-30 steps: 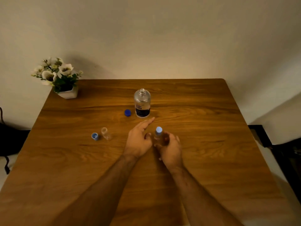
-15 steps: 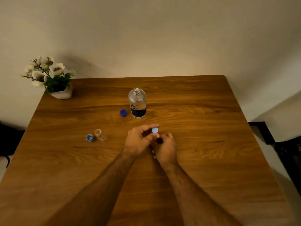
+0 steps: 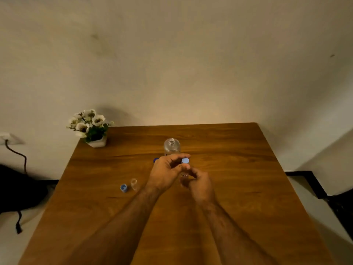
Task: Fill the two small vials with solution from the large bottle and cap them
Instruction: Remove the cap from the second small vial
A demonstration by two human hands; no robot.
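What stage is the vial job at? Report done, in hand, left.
Done: the large bottle stands uncapped, its dark blue cap on the table.
In hand: the right hand holds one vial while the left hand fingers grip its light blue cap. Fill level unclear.
Left: the second vial stands open beside its cap; it needs capping, perhaps filling.

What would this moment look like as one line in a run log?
left hand: on light blue cap | right hand: holding vial | second vial: uncapped | large bottle: open
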